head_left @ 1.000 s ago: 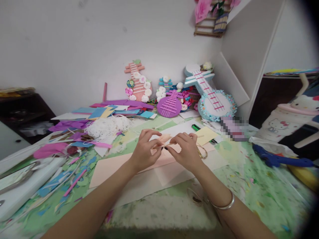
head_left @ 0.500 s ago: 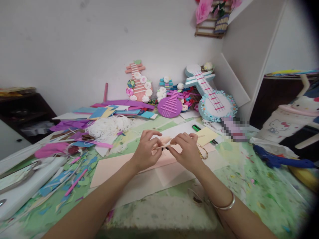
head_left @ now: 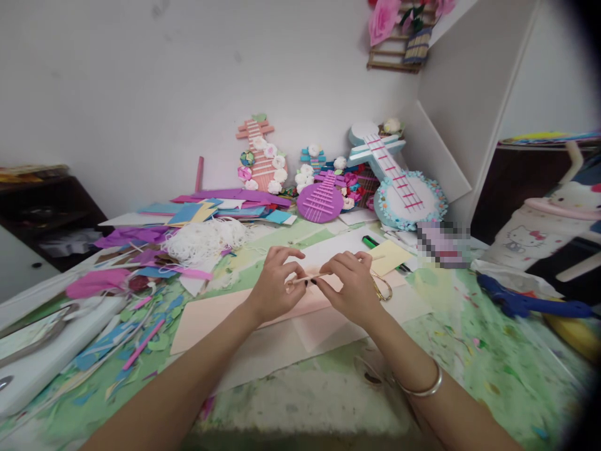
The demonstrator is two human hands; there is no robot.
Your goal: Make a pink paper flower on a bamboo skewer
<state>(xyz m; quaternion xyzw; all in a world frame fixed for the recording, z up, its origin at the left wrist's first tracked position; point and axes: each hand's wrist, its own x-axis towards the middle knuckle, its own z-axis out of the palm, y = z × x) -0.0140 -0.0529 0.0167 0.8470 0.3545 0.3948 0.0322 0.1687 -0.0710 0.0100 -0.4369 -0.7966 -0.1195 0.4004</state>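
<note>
My left hand (head_left: 273, 285) and my right hand (head_left: 352, 285) meet over the middle of the table, fingertips pinched together on a small peach foam piece (head_left: 313, 276) that now looks like a thin folded strip. Both hands hover just above a large peach foam sheet (head_left: 211, 316) lying on white sheets. A silver bangle (head_left: 422, 388) sits on my right wrist. Yellow-handled scissors (head_left: 382, 287) lie just right of my right hand.
Foam scraps and a heap of white string (head_left: 204, 241) cover the left side. Foam guitar crafts (head_left: 397, 181) lean on the back wall. A green marker (head_left: 370, 242), a yellow note (head_left: 389, 255), a blue glue gun (head_left: 521, 300) and a white tray (head_left: 42, 357) lie around.
The peach piece, first spread between my fingertips, has been pressed flatter into a thin strip. Both hands stay in the same spot.
</note>
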